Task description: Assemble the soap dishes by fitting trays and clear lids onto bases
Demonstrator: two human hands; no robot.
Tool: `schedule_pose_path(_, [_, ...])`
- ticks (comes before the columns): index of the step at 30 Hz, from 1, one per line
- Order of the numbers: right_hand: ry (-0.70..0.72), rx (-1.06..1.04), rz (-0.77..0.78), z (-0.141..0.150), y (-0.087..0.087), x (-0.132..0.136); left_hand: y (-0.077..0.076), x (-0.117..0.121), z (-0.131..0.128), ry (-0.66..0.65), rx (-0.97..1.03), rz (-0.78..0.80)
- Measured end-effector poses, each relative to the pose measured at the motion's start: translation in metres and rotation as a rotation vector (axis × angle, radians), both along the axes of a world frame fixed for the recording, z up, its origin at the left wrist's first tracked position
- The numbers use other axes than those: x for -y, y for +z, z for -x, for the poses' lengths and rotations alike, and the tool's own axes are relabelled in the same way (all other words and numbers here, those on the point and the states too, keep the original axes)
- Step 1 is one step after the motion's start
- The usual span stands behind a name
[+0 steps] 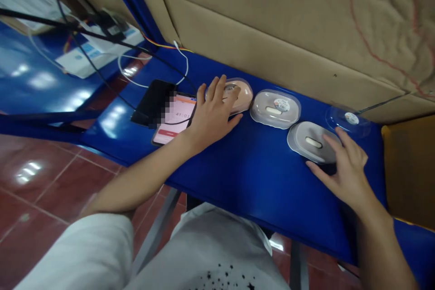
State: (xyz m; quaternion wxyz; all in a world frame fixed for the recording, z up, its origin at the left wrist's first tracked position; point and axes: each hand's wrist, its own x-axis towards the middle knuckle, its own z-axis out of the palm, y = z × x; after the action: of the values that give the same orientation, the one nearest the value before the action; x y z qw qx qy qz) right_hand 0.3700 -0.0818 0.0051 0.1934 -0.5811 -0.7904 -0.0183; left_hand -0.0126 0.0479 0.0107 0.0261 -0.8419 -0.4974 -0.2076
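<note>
My left hand [214,115] lies with its fingers spread over an oval pink item in a clear plastic cover [245,95], hiding much of it. To its right sits a grey oval item under a clear cover [263,105], with a white bar and a round sticker on it. My right hand [348,165] is at the right end of another grey oval item [302,138] with a white bar. Its thumb and fingers are apart; whether they touch the item I cannot tell. Behind that hand lies a clear plastic cover [363,124] with a round sticker.
A phone [173,120] showing a timer lies left of my left hand, beside a black flat object [152,99] and cables. Brown cardboard [272,50] walls the back of the blue table [231,176]. A brown box [409,167] stands at the right.
</note>
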Motion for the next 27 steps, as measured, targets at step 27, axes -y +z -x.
schedule_pose_path(27, [-0.050, -0.069, -0.137, 0.068, -0.007, -0.036, 0.005, 0.008, -0.014, -0.587, 0.076, 0.379])
